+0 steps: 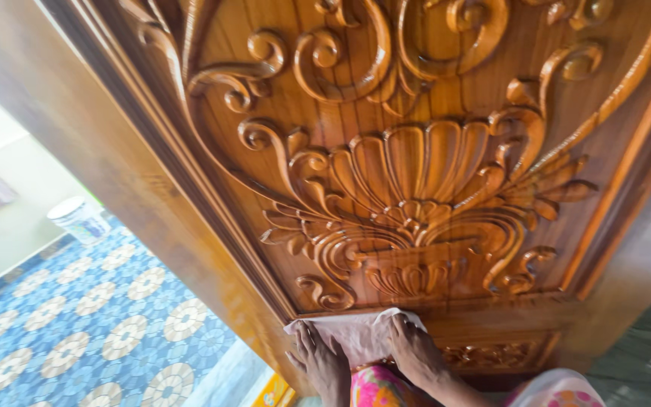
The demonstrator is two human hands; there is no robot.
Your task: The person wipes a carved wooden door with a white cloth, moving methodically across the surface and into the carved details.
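A white plastic bucket point(78, 218) with a blue printed label band around its side is standing tilted in view on the blue patterned floor point(92, 324), far to the left, near the pale wall point(16, 203) and well apart from the carved wooden door point(416, 166). At the bottom edge, just beside the door's lower corner, a small yellow and orange printed package point(273, 392) is lying partly cut off by the frame; its shape is hard to tell.

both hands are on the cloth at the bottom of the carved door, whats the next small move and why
Probably slide the cloth sideways along the ledge: both the left hand and right hand press it flat just below the carving.
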